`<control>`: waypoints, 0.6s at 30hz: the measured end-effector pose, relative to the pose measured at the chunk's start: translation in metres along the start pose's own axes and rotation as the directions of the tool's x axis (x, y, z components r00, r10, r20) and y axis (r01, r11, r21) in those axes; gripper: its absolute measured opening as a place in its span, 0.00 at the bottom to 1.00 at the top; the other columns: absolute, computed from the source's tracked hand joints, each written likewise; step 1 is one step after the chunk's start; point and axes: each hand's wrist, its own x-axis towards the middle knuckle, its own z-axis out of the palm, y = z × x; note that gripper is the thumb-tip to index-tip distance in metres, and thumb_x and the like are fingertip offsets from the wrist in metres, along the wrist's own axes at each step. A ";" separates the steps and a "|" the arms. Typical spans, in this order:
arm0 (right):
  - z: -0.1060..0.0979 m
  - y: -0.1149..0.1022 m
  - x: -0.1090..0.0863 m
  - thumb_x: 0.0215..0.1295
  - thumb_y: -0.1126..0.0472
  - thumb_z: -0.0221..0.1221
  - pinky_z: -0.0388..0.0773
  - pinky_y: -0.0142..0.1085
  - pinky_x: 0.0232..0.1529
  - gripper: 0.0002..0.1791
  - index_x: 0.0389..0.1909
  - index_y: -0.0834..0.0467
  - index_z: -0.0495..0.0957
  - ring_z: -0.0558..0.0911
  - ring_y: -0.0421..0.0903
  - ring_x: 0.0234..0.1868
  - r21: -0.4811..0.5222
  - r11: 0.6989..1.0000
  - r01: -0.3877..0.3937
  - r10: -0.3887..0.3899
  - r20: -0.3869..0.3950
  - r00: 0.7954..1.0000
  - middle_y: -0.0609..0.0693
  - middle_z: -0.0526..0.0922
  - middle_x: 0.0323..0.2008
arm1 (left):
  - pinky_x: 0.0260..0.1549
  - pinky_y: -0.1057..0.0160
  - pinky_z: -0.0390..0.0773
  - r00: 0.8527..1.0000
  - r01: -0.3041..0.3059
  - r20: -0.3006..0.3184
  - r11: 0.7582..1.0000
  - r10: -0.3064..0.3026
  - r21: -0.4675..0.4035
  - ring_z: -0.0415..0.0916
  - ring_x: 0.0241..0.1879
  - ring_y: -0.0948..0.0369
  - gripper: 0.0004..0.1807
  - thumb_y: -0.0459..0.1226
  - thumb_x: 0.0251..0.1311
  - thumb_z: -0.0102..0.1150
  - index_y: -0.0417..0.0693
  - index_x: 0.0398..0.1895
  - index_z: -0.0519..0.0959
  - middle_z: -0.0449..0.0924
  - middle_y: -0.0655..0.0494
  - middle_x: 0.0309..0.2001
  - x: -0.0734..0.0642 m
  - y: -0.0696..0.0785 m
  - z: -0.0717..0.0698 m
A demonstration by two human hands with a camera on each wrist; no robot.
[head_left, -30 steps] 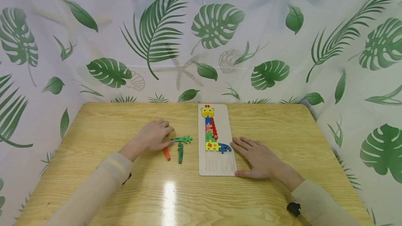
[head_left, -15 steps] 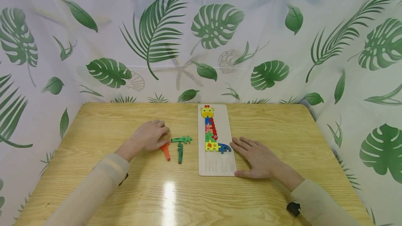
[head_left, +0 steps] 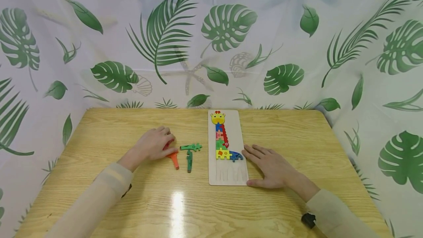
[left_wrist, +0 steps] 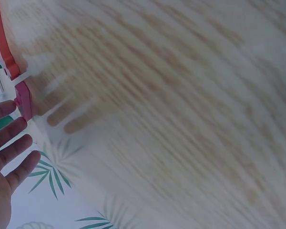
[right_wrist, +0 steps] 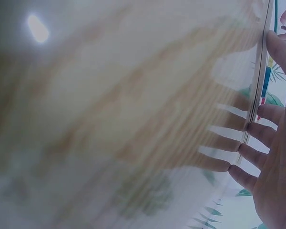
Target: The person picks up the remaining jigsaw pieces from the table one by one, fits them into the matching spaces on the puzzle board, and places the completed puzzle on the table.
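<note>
Left hand over loose puzzle pieces, right hand at the edge of a giraffe board

The person's left hand (head_left: 148, 144) rests low over the left part of the pale wood-grain table (head_left: 271, 127), fingers loosely bent in the head view and spread apart in the left wrist view, not closed round anything. Its thumb lies at the upper end of a flat orange puzzle piece (head_left: 174, 161), and a pinkish-red puzzle piece (left_wrist: 24, 100) is right by its fingertips; whether the fingers touch that one I cannot tell. Between this hand and the board lie two more loose pieces: a light green knobbed piece (head_left: 190, 147) set crosswise and a dark green narrow piece (head_left: 190, 161) pointing toward the person from just below it. The right hand (head_left: 272, 166) lies flat with fingers extended, gripping nothing, its fingertips and thumb against the right edge of the pale wooden rectangular board (head_left: 234, 127). In the board's recess sit a yellow giraffe-head piece (head_left: 218, 118) at the far end, then blue (head_left: 219, 127), pink (head_left: 219, 135) and green neck pieces (head_left: 220, 144) in a column, with a red wavy strip (head_left: 224, 137) along their right side. Below them a yellow body piece (head_left: 223, 153) joins a dark blue curved piece (head_left: 236, 155) on its right. Nearest the person, leg-shaped grooves (head_left: 228, 173) show in the pale wood
</note>
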 end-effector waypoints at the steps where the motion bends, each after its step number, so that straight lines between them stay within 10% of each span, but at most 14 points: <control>1: 0.000 0.000 0.000 0.63 0.16 0.50 0.67 0.62 0.77 0.58 0.84 0.50 0.58 0.63 0.60 0.83 0.001 1.000 -0.001 0.001 0.002 1.000 0.51 0.60 0.84 | 0.41 0.54 0.80 1.000 -0.001 -0.005 1.000 0.001 -0.003 0.75 0.41 0.55 0.24 0.59 0.70 0.62 0.48 0.44 0.85 0.80 0.54 0.41 -0.001 0.000 0.000; 7: 0.000 0.000 0.000 0.62 0.16 0.49 0.67 0.63 0.77 0.59 0.84 0.50 0.57 0.63 0.60 0.83 0.002 1.000 -0.005 0.005 0.013 1.000 0.51 0.60 0.84 | 0.40 0.54 0.78 1.000 0.016 -0.012 1.000 -0.017 -0.016 0.73 0.39 0.55 0.25 0.62 0.69 0.61 0.50 0.35 0.81 0.79 0.53 0.40 -0.007 -0.004 0.001; 18: 0.000 0.000 0.000 0.63 0.16 0.49 0.67 0.63 0.77 0.58 0.84 0.50 0.57 0.63 0.60 0.82 -0.001 1.000 -0.001 0.001 0.003 1.000 0.52 0.60 0.84 | 0.41 0.53 0.81 0.998 0.067 0.008 0.997 -0.067 -0.026 0.76 0.42 0.55 0.27 0.61 0.70 0.61 0.48 0.48 0.85 0.81 0.50 0.44 -0.017 -0.010 0.000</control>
